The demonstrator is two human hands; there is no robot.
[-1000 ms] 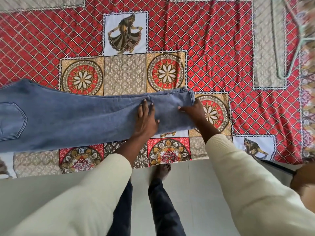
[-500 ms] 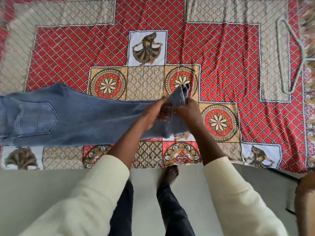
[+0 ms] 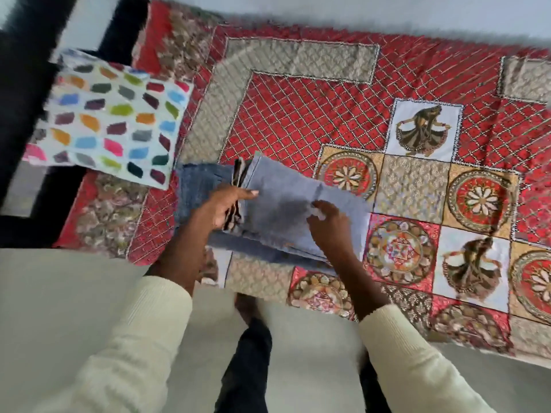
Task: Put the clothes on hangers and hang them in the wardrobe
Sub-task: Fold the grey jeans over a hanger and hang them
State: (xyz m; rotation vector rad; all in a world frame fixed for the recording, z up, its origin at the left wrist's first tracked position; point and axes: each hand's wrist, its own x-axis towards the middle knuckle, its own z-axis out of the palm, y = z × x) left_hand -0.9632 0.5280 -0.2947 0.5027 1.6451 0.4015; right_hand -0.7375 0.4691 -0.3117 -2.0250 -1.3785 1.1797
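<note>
Early stage: jeans [image 3: 277,216] folded over on the bedspread [image 3: 298,114] near its front edge, just right of a spotted pillow [image 3: 110,114]. Left hand [image 3: 220,204] pinches the folded edge; right hand [image 3: 328,225] seems to press on top, blurry. No hanger or wardrobe visible; hanging remains.

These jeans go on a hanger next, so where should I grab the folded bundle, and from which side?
Grip the jeans at the stacked edges by the left hand, coming from the pillow side: all layers meet there, so one pinch probably keeps the fold.
</note>
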